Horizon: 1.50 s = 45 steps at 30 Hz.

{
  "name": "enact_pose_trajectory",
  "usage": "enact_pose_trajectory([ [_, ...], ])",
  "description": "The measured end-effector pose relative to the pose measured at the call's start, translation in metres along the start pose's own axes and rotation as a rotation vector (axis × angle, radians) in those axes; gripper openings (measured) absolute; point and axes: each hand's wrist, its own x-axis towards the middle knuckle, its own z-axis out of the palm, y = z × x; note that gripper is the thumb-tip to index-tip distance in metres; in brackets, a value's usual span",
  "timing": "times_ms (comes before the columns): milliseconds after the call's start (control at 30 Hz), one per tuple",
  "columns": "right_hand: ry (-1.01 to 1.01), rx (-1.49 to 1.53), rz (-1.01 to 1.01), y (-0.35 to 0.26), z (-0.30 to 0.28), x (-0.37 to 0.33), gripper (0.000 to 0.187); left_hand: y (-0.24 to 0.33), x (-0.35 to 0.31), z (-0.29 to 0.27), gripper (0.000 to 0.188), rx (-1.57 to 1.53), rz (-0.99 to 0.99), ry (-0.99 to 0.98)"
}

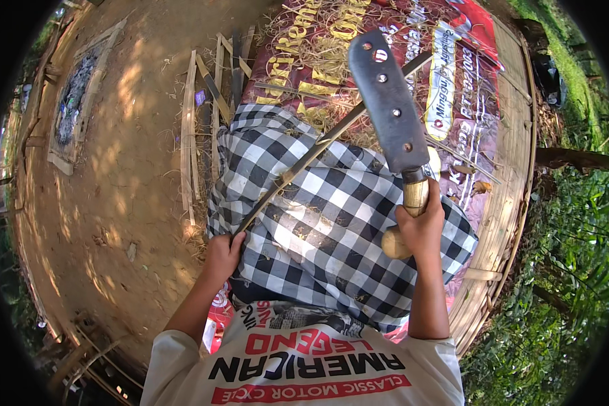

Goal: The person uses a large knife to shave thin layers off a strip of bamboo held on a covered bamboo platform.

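The strip (340, 127) is gripped at its near end by the left hand (223, 254), the forearm slanted forward and to the right. By the right hand (424, 220), closed around the handle (416, 197), the knife (400, 139) is held with its blade (388, 95) forward and tilted left — the forearm nearly straight. Diagonally across the checked cloth (311, 237) the strip is laid, overlapped by the blade — whether they touch cannot be told.

Broad knife (394, 128), dark blade pierced with round holes, wooden handle, tip tilted left, long narrow strip (304, 162), slanting behind the blade
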Motion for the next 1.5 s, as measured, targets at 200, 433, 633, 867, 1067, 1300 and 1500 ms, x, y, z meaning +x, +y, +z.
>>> enact_pose_trajectory([
  [200,-0.252,-0.118,-0.027,0.004,0.012,-0.025,0.060,0.001,0.001,-0.004,0.064,0.089,0.012,0.014],
  [433,-0.046,-0.067,-0.015,0.002,0.013,-0.016,0.058,0.005,0.001,-0.001,0.064,-0.018,0.024,0.022],
  [633,-0.383,-0.231,-0.183,-0.009,0.006,-0.030,0.060,0.000,0.002,-0.002,0.063,-0.023,0.018,0.006],
  [867,-0.158,-0.164,-0.020,-0.004,0.026,-0.042,0.060,0.005,0.003,-0.003,0.064,-0.031,0.011,0.008],
  [1067,-0.296,-0.213,-0.215,-0.010,0.026,-0.047,0.057,-0.001,0.002,-0.003,0.065,-0.040,-0.013,-0.031],
  [1300,-0.022,-0.189,-0.041,-0.016,0.061,-0.048,0.066,0.010,0.007,-0.011,0.065,-0.094,-0.030,-0.057],
  [1500,-0.079,-0.135,-0.029,-0.012,0.053,-0.054,0.067,-0.003,0.006,-0.006,0.066,-0.107,-0.025,-0.080],
])
